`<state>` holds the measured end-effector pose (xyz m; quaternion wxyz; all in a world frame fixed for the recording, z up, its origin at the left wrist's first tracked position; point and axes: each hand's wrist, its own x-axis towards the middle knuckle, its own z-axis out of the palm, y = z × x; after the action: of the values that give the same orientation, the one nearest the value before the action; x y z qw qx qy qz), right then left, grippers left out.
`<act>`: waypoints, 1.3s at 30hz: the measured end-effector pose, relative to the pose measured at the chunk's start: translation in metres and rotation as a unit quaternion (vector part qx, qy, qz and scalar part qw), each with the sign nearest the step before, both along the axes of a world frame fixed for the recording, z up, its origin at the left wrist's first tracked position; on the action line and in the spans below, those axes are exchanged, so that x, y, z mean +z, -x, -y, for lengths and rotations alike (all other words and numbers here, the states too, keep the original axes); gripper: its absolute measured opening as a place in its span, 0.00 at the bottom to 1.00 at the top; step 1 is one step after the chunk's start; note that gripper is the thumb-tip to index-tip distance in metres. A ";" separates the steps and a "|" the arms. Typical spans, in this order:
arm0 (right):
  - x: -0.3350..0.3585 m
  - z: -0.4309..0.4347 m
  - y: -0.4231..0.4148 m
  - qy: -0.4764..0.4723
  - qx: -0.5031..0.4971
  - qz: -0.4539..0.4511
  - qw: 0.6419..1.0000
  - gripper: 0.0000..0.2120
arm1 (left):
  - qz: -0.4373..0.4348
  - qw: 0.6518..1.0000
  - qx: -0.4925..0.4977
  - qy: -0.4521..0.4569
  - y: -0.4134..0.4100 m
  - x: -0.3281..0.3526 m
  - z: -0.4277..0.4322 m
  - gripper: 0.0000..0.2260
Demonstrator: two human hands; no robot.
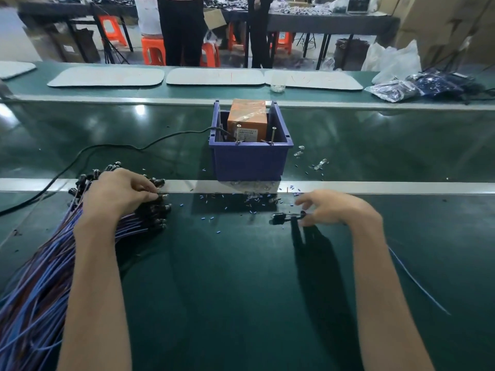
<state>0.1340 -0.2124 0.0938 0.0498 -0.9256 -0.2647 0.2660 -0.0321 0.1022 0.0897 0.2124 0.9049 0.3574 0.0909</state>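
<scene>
Wire bundle lies left on the green table, black sockets at its far end; the left hand pinches 1 of them; the right hand pinches a black connector low over the table, near the blue bin.

Blue bin holds orange box — white mats behind

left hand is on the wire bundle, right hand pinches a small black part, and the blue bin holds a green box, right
Not quite: the box in the blue bin is orange, not green, as the head view shows. The rest holds: the left hand is on the wire bundle, fingers curled at its black ends, and the right hand pinches the small black part.
</scene>
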 end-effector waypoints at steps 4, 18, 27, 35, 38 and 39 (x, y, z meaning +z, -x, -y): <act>0.005 -0.006 0.004 -0.165 0.010 0.027 0.986 0.21 | 0.165 0.984 0.026 -0.054 0.006 0.025 0.009 0.08; 0.034 -0.041 0.042 -0.674 -0.067 -0.131 0.724 0.08 | 0.488 0.753 -0.211 0.389 -0.036 0.057 0.193 0.03; 0.039 -0.004 0.020 -0.650 -0.057 -0.121 0.748 0.18 | 0.343 0.444 0.106 0.821 -0.057 0.034 0.184 0.25; 0.039 0.020 0.008 -0.693 -0.108 -0.172 0.692 0.17 | 0.497 0.424 0.107 0.749 -0.058 0.032 0.150 0.21; 0.039 0.014 0.012 -0.682 -0.112 -0.129 0.711 0.15 | 0.434 0.573 0.014 0.695 -0.061 0.028 0.159 0.21; 0.038 0.009 0.014 -0.671 -0.119 -0.111 0.723 0.15 | 0.405 0.635 -0.021 0.658 -0.062 0.026 0.163 0.21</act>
<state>0.1198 -0.2210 0.1318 0.7183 -0.6381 -0.2539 0.1112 0.0296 -0.0613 0.1162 0.8767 0.4055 0.1816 0.1842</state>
